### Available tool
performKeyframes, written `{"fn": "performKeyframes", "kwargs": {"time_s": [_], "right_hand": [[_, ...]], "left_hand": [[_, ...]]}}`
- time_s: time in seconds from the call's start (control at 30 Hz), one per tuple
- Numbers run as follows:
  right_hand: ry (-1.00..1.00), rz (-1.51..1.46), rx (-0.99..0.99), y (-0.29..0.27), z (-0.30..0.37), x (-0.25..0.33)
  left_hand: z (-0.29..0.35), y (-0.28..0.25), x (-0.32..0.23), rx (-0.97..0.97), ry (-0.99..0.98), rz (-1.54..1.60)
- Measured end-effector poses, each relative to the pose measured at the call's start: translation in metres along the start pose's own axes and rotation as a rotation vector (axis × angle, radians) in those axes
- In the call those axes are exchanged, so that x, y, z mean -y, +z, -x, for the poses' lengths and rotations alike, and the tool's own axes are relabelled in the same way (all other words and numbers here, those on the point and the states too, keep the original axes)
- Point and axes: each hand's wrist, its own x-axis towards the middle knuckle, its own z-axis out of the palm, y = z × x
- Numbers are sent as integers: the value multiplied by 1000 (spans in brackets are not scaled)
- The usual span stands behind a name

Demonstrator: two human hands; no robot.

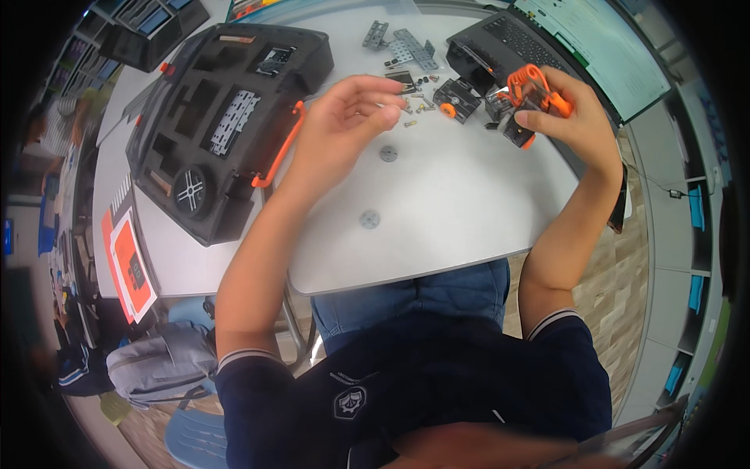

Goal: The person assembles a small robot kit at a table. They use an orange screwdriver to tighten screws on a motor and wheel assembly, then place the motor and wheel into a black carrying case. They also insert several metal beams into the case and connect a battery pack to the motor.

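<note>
My right hand (574, 117) is closed around a black boxy part (517, 131) with orange ends, and an orange coiled cable (527, 82) bunches on top of it. My left hand (344, 125) hovers over the white table, fingers loosely curved and thumb apart, nothing visible between them. Close to its fingertips lie several small screws (420, 103). Between the hands rests a black block (461, 100) with an orange round piece. Two grey discs, an upper one (388, 154) and a lower one (369, 219), lie flat nearer to me.
An open black case (226, 125) with cut-out foam, a wheel (190, 191) and an orange handle (281, 144) stands at left. Grey perforated plates (414, 48) lie at the back. A laptop (508, 39) fills the back right. An orange-and-white booklet (131, 262) lies at the left edge.
</note>
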Motion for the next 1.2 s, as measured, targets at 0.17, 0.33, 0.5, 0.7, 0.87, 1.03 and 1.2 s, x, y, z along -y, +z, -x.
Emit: {"fn": "performKeyframes", "kwargs": {"time_s": [0.17,0.33,0.5,0.7,0.87,1.03,1.2], "right_hand": [[132,149,-260,15,29,7],[175,186,-422,35,57,-4],[267,229,-423,33,69,-19],[187,287,-434,32,65,-35],[128,264,-431,36,52,-46],[163,261,-402,41,46,-40],[301,296,-402,47,39,-28]], "left_hand": [[1,0,-1,-14,3,10],[-3,-2,7,-52,-19,-39],[-7,-3,8,-82,-51,-112],[-8,-6,11,-87,-68,-109],[-7,-4,16,-55,-84,-81],[-6,-2,16,-79,-77,-123],[-6,-2,18,-70,-98,-135]]}}
